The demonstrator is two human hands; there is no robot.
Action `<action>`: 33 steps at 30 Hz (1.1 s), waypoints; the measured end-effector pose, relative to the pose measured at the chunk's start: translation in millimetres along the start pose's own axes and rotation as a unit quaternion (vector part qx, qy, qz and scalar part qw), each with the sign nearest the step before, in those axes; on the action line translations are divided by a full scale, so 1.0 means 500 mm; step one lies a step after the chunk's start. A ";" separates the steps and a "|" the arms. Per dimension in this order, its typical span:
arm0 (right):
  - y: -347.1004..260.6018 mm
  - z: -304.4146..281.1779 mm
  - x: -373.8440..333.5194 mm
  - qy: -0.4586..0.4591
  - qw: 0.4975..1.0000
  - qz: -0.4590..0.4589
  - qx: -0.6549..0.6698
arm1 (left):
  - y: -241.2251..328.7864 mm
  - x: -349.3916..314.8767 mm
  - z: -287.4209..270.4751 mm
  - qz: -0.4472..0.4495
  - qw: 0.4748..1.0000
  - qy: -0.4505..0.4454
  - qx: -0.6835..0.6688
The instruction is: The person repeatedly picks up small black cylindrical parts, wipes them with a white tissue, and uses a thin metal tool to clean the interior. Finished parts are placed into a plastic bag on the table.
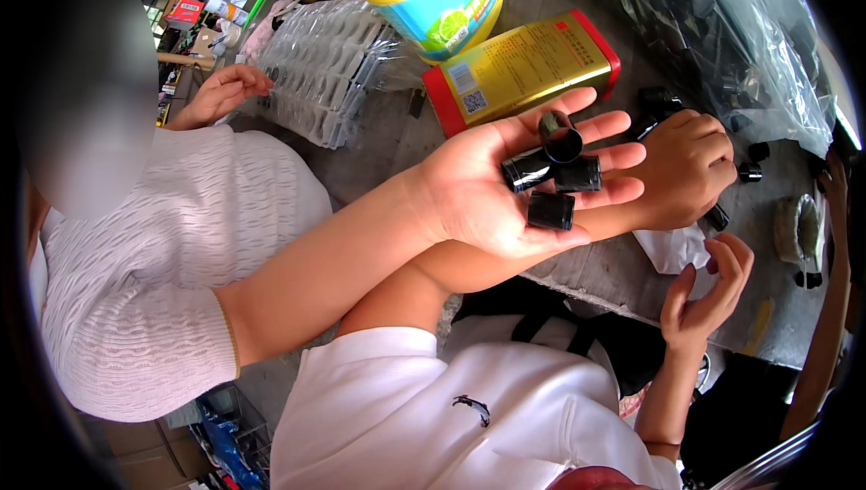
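Observation:
My left hand (686,170) reaches across to the right over the table, its fingers curled into a fist. Whatever it may hold is hidden; black tubes (717,217) lie beside and below it. My right hand (713,296) is raised at the table's near edge, fingers bent and apart from the thumb, with nothing plainly held. A small dark purple spot shows at a fingertip; I cannot tell what it is. A co-worker's open palm (478,188) lies above my left forearm, bearing several short glossy black tubes (551,210).
The co-worker's other hand (225,93) is near plastic-wrapped grey trays (320,75). A yellow jug (433,3) and a gold-red tin (523,70) stand behind the palm. A clear bag (722,30) of black parts is far right, near a small round container (798,228) and white paper (672,249).

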State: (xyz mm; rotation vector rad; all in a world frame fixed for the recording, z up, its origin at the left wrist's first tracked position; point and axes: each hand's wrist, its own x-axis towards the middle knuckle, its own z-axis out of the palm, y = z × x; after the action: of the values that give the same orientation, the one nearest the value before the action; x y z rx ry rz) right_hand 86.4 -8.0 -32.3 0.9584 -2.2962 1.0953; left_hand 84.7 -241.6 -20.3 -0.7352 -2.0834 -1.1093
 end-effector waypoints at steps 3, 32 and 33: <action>-0.038 0.004 0.029 0.014 0.996 -0.081 0.042 | 0.003 -0.005 -0.001 -0.009 1.000 -0.001 0.002; -0.054 0.042 0.031 -0.079 0.994 -0.079 -0.016 | -0.083 0.045 0.215 0.050 0.984 0.091 0.147; -0.051 0.039 0.027 -0.085 0.993 -0.077 -0.027 | -0.081 0.045 0.212 0.047 0.984 0.087 0.149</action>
State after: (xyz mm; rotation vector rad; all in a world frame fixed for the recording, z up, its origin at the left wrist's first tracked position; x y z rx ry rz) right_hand 94.7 -40.2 -22.8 1.2269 -2.3267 0.9146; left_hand 11.1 -166.4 -67.9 -0.5626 -1.9845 -0.7587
